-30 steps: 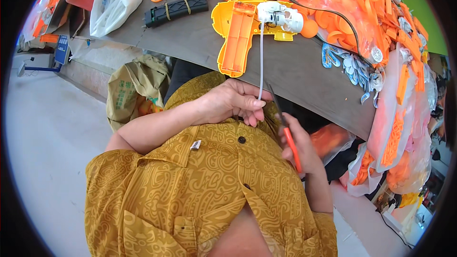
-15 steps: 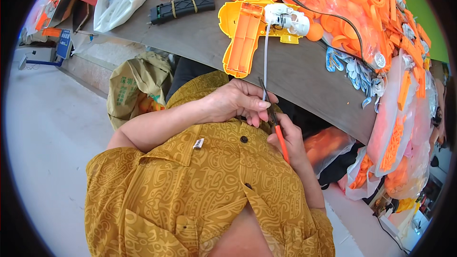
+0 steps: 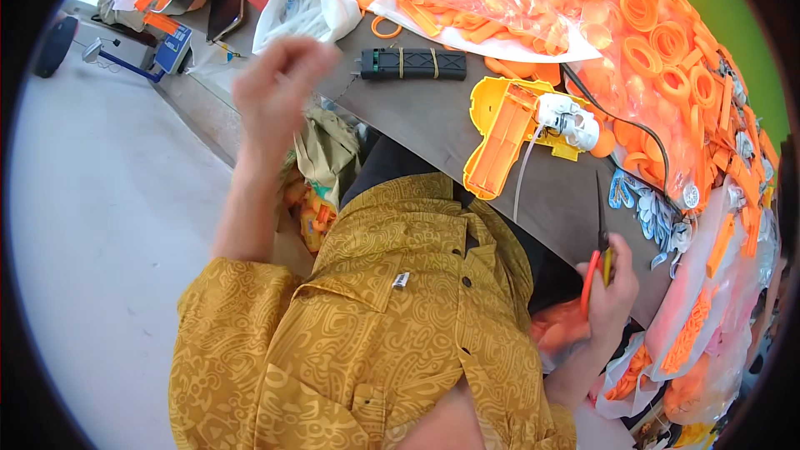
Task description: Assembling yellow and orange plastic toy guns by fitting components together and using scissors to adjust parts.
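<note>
The yellow gun-shaped housing [image 3: 502,143] lay on the counter [image 3: 417,129], its grip pointing toward the near edge and slightly left. It was an open half-shell: the outer wall was bright yellow with a jagged, notched outline, and an orange insert filled the grip, divided lengthwise by ribs into narrow channels. On its upper right part sat a glossy white mechanism [image 3: 569,119], rounded and barrel-like toward the right, with small dark details between its sections. An orange ball [image 3: 603,144] showed just beside its right end. A thin, translucent whitish tube [image 3: 523,175] ran from the mechanism's left side, curving down toward the counter's near edge.

Of the two hands, the right hand [image 3: 615,287] was wrapped around a hand tool [image 3: 602,242] near the right end of the counter's near edge, apart from the housing. The tool had a slender dark nose pointing to the far side, and red and yellow handles. The left hand [image 3: 283,83] was raised at the left, in front of a white bag [image 3: 333,12], its fingers bent; it was blurred, so I cannot tell whether it held anything. Between it and the housing lay a black block [image 3: 417,64] with two tan bands.
</note>
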A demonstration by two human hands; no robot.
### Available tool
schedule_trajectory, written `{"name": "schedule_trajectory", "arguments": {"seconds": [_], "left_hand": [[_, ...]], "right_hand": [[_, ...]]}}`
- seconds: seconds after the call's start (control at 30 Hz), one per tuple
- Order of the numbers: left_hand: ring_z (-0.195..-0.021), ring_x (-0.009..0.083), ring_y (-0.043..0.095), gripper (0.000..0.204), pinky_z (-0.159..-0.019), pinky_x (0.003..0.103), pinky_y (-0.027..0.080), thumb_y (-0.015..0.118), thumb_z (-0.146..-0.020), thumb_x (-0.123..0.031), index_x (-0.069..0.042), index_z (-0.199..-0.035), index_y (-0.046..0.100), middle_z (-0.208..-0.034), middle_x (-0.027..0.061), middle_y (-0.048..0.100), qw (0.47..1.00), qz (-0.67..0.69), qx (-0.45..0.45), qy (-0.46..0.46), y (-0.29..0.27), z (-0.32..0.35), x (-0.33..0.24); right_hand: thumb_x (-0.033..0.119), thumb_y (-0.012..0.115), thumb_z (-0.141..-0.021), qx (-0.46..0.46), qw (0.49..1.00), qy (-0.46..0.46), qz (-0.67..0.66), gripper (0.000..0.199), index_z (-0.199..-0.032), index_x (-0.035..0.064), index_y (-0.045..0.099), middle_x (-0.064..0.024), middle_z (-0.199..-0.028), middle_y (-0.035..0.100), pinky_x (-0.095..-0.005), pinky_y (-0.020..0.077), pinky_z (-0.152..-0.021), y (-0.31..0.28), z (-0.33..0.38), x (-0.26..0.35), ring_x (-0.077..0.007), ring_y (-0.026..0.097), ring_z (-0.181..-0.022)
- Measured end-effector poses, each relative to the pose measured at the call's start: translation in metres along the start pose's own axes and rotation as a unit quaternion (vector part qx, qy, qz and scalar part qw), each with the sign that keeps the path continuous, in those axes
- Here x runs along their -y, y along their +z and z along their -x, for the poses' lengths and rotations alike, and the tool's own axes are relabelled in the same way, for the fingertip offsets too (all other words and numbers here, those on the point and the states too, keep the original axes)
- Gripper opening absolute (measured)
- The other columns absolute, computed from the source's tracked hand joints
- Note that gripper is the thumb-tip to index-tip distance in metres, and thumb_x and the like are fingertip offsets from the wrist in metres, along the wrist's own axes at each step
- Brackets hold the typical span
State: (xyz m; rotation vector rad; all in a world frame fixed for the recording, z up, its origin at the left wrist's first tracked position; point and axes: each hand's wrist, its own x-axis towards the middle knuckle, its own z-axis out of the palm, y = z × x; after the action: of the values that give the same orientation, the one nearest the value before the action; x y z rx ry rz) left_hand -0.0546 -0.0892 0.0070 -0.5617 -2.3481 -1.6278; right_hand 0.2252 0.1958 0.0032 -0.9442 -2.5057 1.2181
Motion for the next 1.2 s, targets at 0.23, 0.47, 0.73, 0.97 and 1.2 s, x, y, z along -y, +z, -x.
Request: {"name": "schedule_trajectory", "arguments": {"seconds": [0.23, 0.47, 0.73, 0.97, 1.2], "left_hand": [[-0.089, 0.0279, 0.053, 0.020, -0.081, 0.036, 0.041, 0.064, -0.072, -0.013, -0.005, -0.091, 0.064, -0.092, 0.0108, 0.059, 0.902, -0.373, -0.042, 0.215, -0.019, -0.059, 0.057], [-0.096, 0.0294, 0.053, 0.015, -0.083, 0.038, 0.041, 0.062, -0.069, 0.002, 0.002, -0.084, 0.062, -0.100, 0.0155, 0.057, 0.939, -0.076, 0.171, 0.287, 0.064, 0.008, -0.043], [-0.101, 0.0311, 0.054, 0.035, -0.092, 0.047, 0.034, 0.064, -0.064, -0.006, 0.001, -0.098, 0.058, -0.102, 0.0139, 0.059, 0.803, -0.015, 0.474, 0.362, 0.111, 0.027, -0.078], [-0.092, 0.0284, 0.058, 0.031, -0.091, 0.048, 0.035, 0.065, -0.063, -0.002, 0.000, -0.093, 0.060, -0.088, 0.0116, 0.061, 0.791, -0.005, 0.484, 0.374, 0.125, 0.035, -0.081], [-0.067, 0.0220, 0.056, 0.013, -0.074, 0.039, 0.041, 0.066, -0.063, 0.000, -0.001, -0.074, 0.060, -0.066, 0.0067, 0.057, 0.825, 0.072, 0.415, 0.377, 0.152, 0.042, -0.084]], "right_hand": [[0.001, 0.052, -0.075, -0.070, 0.929, -0.196, 0.305, 0.033, -0.108, -0.0011, 0.051, -0.0152, -0.094, 0.052, -0.0369, 0.0405, -0.080, -0.008, -0.037, -0.001, -0.0300, 0.050, -0.092], [0.017, 0.058, -0.069, -0.040, 0.889, -0.413, 0.193, 0.022, -0.090, 0.0159, 0.058, -0.0042, -0.081, 0.045, -0.0348, 0.0356, -0.063, 0.073, -0.021, 0.026, -0.0205, 0.047, -0.076], [0.014, 0.052, -0.064, -0.077, 0.852, -0.501, 0.130, 0.022, -0.083, 0.0022, 0.056, -0.0042, -0.071, 0.044, -0.0305, 0.0358, -0.062, 0.094, -0.031, 0.022, -0.0172, 0.046, -0.069], [0.006, 0.054, -0.066, -0.106, 0.893, -0.437, 0.010, 0.021, -0.085, -0.0006, 0.056, -0.0075, -0.079, 0.051, -0.0321, 0.0406, -0.063, 0.075, -0.028, 0.021, -0.0219, 0.050, -0.071], [0.000, 0.058, -0.068, -0.143, 0.913, -0.380, -0.029, 0.022, -0.090, 0.0022, 0.057, -0.0079, -0.077, 0.056, -0.0328, 0.0456, -0.061, 0.027, -0.029, 0.024, -0.0235, 0.055, -0.069]]}}
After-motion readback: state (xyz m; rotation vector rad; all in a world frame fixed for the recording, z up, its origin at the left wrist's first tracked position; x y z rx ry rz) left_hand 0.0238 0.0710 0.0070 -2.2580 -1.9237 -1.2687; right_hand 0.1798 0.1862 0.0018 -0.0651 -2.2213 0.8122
